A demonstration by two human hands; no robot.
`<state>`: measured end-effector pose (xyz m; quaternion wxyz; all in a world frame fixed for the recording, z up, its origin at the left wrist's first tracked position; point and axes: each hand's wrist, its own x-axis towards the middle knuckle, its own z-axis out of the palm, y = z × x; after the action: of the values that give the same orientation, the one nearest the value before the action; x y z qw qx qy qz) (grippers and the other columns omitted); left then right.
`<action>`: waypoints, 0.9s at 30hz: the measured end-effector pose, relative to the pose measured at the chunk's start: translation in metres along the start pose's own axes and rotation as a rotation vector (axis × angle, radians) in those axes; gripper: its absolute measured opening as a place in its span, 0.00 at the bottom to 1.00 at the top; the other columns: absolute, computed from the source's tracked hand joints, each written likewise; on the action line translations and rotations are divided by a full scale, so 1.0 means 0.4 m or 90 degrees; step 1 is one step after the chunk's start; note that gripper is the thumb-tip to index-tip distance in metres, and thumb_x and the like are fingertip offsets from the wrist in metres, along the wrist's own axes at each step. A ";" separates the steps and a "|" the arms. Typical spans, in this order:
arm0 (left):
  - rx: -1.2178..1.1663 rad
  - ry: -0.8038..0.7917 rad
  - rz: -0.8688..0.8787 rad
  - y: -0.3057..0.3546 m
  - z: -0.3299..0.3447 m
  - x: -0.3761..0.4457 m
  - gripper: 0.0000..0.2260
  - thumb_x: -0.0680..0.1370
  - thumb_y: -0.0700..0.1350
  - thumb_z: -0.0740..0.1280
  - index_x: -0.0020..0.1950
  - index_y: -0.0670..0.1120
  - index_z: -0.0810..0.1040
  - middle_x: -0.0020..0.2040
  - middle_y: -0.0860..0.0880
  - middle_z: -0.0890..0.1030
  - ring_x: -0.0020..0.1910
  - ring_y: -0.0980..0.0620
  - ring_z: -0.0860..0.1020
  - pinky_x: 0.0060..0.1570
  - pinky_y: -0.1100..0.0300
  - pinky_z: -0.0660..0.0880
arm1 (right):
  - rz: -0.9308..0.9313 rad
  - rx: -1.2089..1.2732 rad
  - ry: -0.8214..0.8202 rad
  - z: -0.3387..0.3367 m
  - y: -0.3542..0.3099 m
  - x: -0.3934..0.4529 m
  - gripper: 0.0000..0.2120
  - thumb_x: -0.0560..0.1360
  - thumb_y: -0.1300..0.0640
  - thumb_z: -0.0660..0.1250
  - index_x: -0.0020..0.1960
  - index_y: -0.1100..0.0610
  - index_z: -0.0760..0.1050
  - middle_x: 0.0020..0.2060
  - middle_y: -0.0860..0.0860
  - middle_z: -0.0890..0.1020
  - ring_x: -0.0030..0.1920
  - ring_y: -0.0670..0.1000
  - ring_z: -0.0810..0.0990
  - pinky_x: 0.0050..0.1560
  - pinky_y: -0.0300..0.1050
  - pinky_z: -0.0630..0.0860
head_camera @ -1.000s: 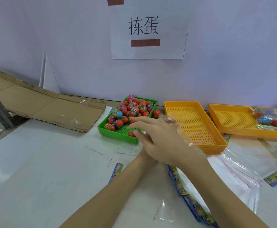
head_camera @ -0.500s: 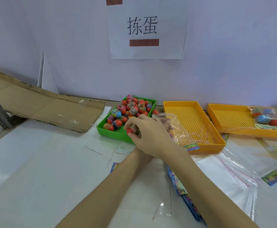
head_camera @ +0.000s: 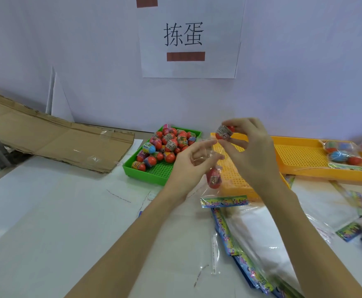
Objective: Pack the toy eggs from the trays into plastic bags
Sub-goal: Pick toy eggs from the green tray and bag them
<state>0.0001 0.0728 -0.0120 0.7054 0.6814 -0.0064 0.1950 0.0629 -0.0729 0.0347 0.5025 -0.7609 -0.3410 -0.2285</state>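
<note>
Head view: clear bags (head_camera: 259,237) blur near the surface's front edge. Left hand (head_camera: 188,166) pinches a filmy bag (head_camera: 210,168) holding one egg (head_camera: 214,178), partly hidden. Right hand (head_camera: 248,151) grips a glossy red egg (head_camera: 225,132). Behind, green perforated tray (head_camera: 154,171) holds more.

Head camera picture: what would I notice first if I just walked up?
Two hands in the middle: the right hand pinches a red toy egg above a clear bag that the left hand holds open. Behind them, a green tray is piled with red eggs.
</note>
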 end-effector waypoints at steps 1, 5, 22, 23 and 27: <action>-0.007 -0.007 0.001 0.010 0.004 -0.003 0.17 0.81 0.39 0.72 0.69 0.44 0.78 0.54 0.43 0.87 0.53 0.47 0.86 0.51 0.57 0.81 | 0.009 0.011 -0.016 -0.013 0.005 0.003 0.16 0.76 0.62 0.75 0.63 0.57 0.80 0.57 0.53 0.77 0.57 0.47 0.82 0.57 0.38 0.81; -0.037 -0.031 0.010 0.015 -0.005 0.002 0.16 0.82 0.40 0.71 0.69 0.44 0.78 0.52 0.43 0.88 0.41 0.51 0.85 0.44 0.59 0.80 | -0.012 -0.018 -0.051 -0.035 0.013 0.007 0.15 0.79 0.60 0.73 0.64 0.52 0.79 0.57 0.49 0.79 0.54 0.43 0.84 0.54 0.34 0.80; 0.167 -0.035 0.047 0.035 -0.034 0.006 0.16 0.89 0.46 0.54 0.68 0.49 0.79 0.46 0.57 0.86 0.43 0.54 0.85 0.46 0.54 0.83 | -0.052 -0.010 -0.164 -0.051 -0.017 0.008 0.18 0.78 0.63 0.73 0.66 0.52 0.82 0.58 0.47 0.78 0.59 0.45 0.81 0.63 0.38 0.78; 0.172 -0.040 0.046 0.036 -0.033 0.005 0.16 0.89 0.46 0.54 0.70 0.47 0.78 0.49 0.51 0.86 0.44 0.47 0.86 0.48 0.49 0.83 | -0.057 -0.029 -0.174 -0.052 -0.019 0.006 0.18 0.78 0.63 0.72 0.67 0.52 0.81 0.58 0.47 0.78 0.60 0.44 0.80 0.64 0.37 0.78; 0.178 -0.018 0.040 0.037 -0.026 0.003 0.14 0.89 0.49 0.56 0.68 0.52 0.79 0.45 0.46 0.85 0.39 0.33 0.84 0.41 0.39 0.80 | -0.051 -0.050 -0.182 -0.045 -0.028 -0.002 0.16 0.80 0.63 0.68 0.65 0.52 0.82 0.57 0.46 0.80 0.59 0.44 0.80 0.62 0.36 0.78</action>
<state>-0.0059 0.0831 0.0018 0.5971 0.7752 -0.0105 0.2060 0.0541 -0.0869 0.0480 0.4091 -0.7905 -0.4299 -0.1512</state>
